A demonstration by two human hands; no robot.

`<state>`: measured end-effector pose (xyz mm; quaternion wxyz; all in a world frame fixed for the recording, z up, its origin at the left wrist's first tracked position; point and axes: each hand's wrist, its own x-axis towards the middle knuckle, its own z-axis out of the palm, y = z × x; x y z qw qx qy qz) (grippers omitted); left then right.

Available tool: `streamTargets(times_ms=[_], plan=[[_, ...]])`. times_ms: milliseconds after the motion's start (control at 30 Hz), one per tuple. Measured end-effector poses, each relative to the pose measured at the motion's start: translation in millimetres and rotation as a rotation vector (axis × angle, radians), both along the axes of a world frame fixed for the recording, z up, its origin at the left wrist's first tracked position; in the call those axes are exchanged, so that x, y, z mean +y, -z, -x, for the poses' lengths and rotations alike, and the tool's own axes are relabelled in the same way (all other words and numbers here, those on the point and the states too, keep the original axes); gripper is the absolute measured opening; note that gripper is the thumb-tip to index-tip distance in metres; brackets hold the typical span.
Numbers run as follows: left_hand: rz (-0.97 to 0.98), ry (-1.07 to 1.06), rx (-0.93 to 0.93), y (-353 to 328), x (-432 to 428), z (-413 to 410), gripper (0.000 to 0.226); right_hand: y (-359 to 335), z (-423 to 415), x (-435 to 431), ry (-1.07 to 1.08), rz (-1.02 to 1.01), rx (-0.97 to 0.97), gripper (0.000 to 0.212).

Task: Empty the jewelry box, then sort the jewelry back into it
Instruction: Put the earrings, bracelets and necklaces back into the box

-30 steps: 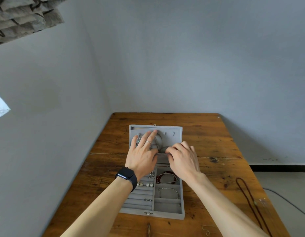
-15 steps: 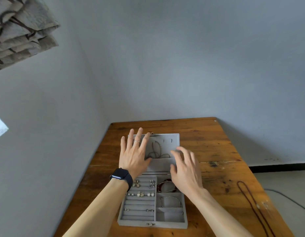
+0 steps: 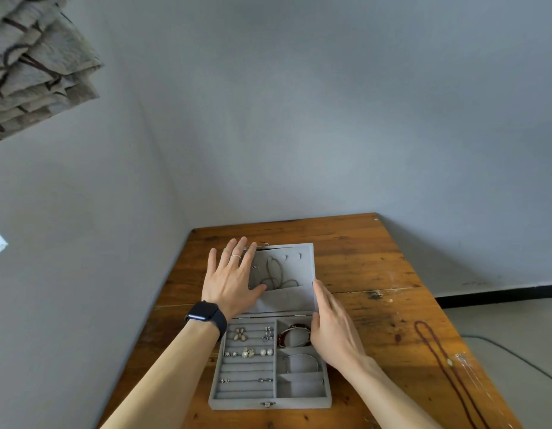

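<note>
An open grey velvet jewelry box (image 3: 237, 404) sits nearest on a worn wooden table (image 3: 376, 274), with earrings and bracelets in its compartments. The right hand (image 3: 333, 329), fingers straight and together, lies along the right edge of the opened grey lid (image 3: 287, 300). The left hand (image 3: 230, 281), fingers spread, lies flat on the lid's left side. To close it well, move both edges evenly so the dark cord necklace (image 3: 273, 274) stays pocketed.

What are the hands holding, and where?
Nothing gripped: left hand lies flat on the jewelry box lid, left side; right hand touches its right edge.
</note>
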<state>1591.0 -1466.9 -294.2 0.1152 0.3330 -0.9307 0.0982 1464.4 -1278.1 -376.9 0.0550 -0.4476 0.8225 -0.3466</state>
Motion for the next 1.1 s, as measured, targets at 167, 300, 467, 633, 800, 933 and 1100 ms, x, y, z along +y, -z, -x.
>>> streamTargets(times_ms=[167,300,467,633,800,933,1100], plan=[[-0.037,0.053,0.071,-8.5,32.9,-10.7,0.08,-9.0,-15.8,35.8,0.019,0.05,0.098,0.063],[-0.105,0.119,0.113,-4.0,83.5,-15.9,0.075,-16.4,-38.1,79.1,0.054,0.097,0.161,0.053],[-0.209,0.201,0.166,23.3,156.9,-30.9,0.072,-11.7,-66.9,151.6,0.127,0.142,0.169,0.047],[-0.328,0.259,0.187,70.1,233.2,-52.3,0.07,8.6,-89.1,233.5,0.281,0.166,0.177,0.043],[-0.388,0.245,0.198,110.5,283.3,-67.8,0.07,37.2,-93.5,295.1,0.518,0.088,0.152,0.037],[-0.406,0.181,0.141,131.8,295.0,-72.6,0.074,46.2,-77.8,314.8,0.585,-0.084,0.197,0.046],[-0.334,0.141,0.06,141.3,297.0,-76.5,0.075,45.7,-63.2,315.5,0.506,-0.322,0.301,0.059]])
